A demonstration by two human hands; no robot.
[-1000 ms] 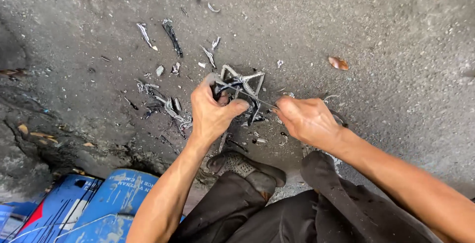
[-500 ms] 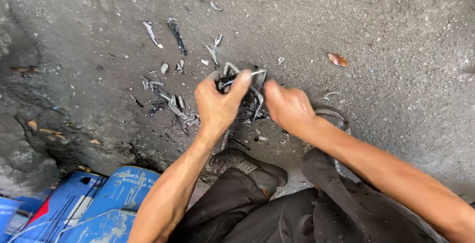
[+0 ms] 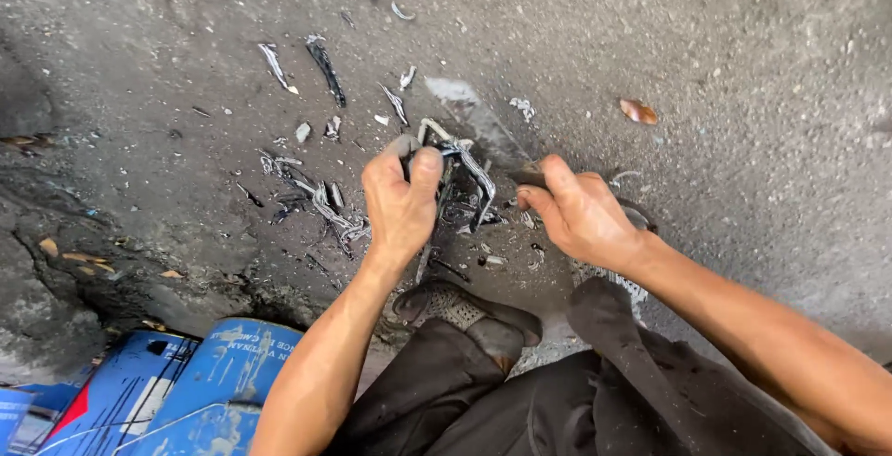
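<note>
Nearest, bottom left: blue containers [image 3: 200,391] with pale print, lying on the ground. Right of them, dark trousers [image 3: 520,400] and a worn shoe [image 3: 465,312] planted on the grey concrete [image 3: 743,66].

Just beyond the shoe, both hands at work. Left hand [image 3: 400,198] closed in a fist round the near end of a bent metal strip [image 3: 462,163], thumb and fingers pressed tight on it, the strip's loops rising past the knuckles on the far side. Right hand [image 3: 578,214] curled round a dark tool [image 3: 528,175], only its tip showing beside the thumb; kind of tool not clear. Tool tip just right of the strip, close to touching it, though contact cannot be told.

Changed within the last second: right hand drawn in from well right of the strip to just beside it, left hand holding its grip throughout and shifted slightly left. A judgement only: cutting or prying at the strip looks to be in hand, with the tool brought to the work.

Farther out, left of the left hand, a litter of grey scraps [image 3: 325,205] and slivers. Beyond that, two longer shreds [image 3: 325,68], a pale smear, and far right an orange-brown leaf [image 3: 637,110].
</note>
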